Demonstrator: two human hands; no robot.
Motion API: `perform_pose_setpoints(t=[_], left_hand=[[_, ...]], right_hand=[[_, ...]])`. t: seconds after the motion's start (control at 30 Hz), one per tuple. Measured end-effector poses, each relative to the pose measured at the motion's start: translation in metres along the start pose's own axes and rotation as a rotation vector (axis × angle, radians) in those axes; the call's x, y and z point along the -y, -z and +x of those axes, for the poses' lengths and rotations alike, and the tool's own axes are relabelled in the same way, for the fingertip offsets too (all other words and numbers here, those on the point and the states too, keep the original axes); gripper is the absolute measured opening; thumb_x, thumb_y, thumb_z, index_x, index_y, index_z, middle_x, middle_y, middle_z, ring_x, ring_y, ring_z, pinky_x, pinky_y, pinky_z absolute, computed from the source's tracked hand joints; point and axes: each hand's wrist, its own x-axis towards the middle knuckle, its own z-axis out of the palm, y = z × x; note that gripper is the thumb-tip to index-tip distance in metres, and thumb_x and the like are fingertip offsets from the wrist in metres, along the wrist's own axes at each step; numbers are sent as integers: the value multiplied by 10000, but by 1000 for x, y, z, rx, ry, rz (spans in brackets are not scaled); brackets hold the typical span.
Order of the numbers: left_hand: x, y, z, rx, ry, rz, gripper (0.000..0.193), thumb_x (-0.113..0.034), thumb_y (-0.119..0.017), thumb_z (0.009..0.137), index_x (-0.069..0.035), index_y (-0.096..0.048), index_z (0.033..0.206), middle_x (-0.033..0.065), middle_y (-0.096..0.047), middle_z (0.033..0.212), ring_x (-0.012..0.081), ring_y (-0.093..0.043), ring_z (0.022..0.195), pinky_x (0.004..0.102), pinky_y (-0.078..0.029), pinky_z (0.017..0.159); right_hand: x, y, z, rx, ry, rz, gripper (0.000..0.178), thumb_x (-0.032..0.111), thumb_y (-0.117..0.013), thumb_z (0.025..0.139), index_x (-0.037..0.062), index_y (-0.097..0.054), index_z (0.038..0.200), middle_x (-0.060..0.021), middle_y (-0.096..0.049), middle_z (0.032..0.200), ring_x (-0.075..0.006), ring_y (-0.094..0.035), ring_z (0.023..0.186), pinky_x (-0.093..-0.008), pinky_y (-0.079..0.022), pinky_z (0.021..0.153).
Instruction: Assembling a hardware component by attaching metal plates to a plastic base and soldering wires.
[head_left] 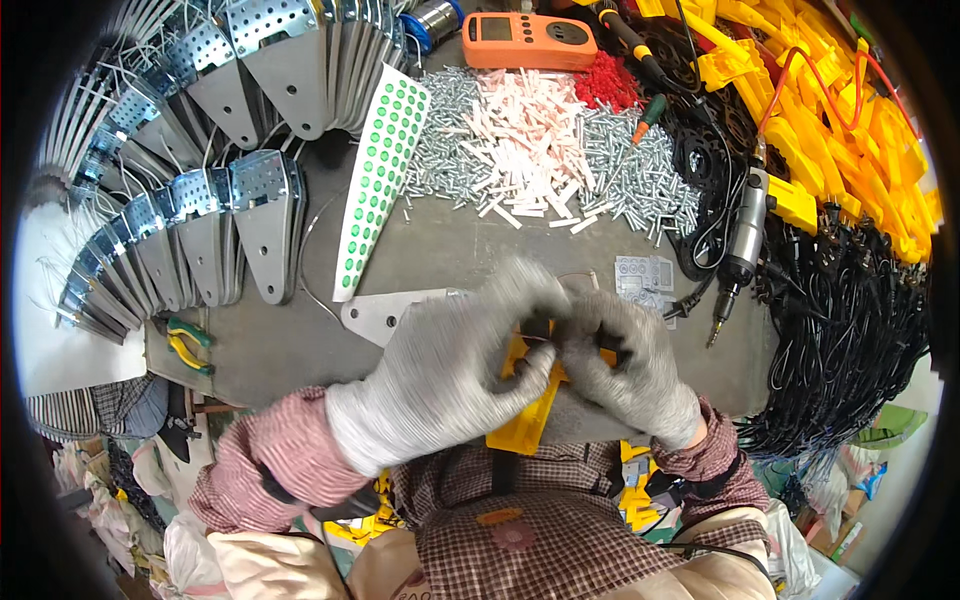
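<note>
Both my hands wear grey-white gloves and meet above a yellow plastic housing (522, 420) at the table's near edge. My left hand (430, 370) is smeared by motion, its fingers curled toward the thumb. Close against it, my right hand (630, 365) has bent fingers drawn to its thumb. A thin strand shows between the hands; whatever they grip is too small and blurred to name. Partly behind my left hand lies a grey metal bracket (380, 314) with holes.
Stacked metal brackets (265, 225) with wires fill the left, near green-yellow pliers (188, 345). A sheet of green stickers (382, 180), screws (640, 170), pale sleeves (530, 140) and an orange multimeter (528, 42) lie beyond. Rightward are a power screwdriver (745, 240), black cables (840, 340) and yellow housings (840, 120).
</note>
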Motion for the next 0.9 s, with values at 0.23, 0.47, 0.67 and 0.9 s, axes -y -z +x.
perform_pose_setpoints(t=[0.23, 0.47, 0.67, 0.9], left_hand=[[1, -13, -4, -99, 85, -145, 268, -54, -677, 847, -42, -661, 1114, 40, -628, 820, 250, -667, 780, 344, -562, 805], [11, -29, -13, -225, -230, 260, 443, 92, -696, 822, -22, -580, 1234, 123, -692, 1051, 233, -711, 946, 338, -581, 809], [6, -26, -9, -140, -371, 541, 381, 48, -699, 801, -41, -635, 1166, 119, -695, 987, 268, -712, 878, 351, -579, 741], [6, -21, 1, -215, -162, 339, 371, 5, -646, 815, -68, -620, 1178, 89, -696, 940, 266, -700, 790, 370, -574, 699]], right_hand=[[7, -2, 0, -79, 87, -62, 357, 15, -673, 806, 45, -655, 1161, -131, -694, 977, -185, -646, 715, -293, -533, 668], [15, -3, -1, -99, 24, -53, 334, 33, -685, 803, 27, -645, 1135, -158, -683, 957, -347, -707, 856, -402, -570, 725], [20, 4, 1, -103, 108, -232, 361, 89, -748, 758, 27, -663, 1104, -177, -692, 997, -400, -684, 913, -439, -564, 766], [14, 8, 10, -1, 105, -296, 303, 143, -727, 801, 61, -656, 1084, -158, -680, 986, -385, -675, 906, -441, -550, 761]])
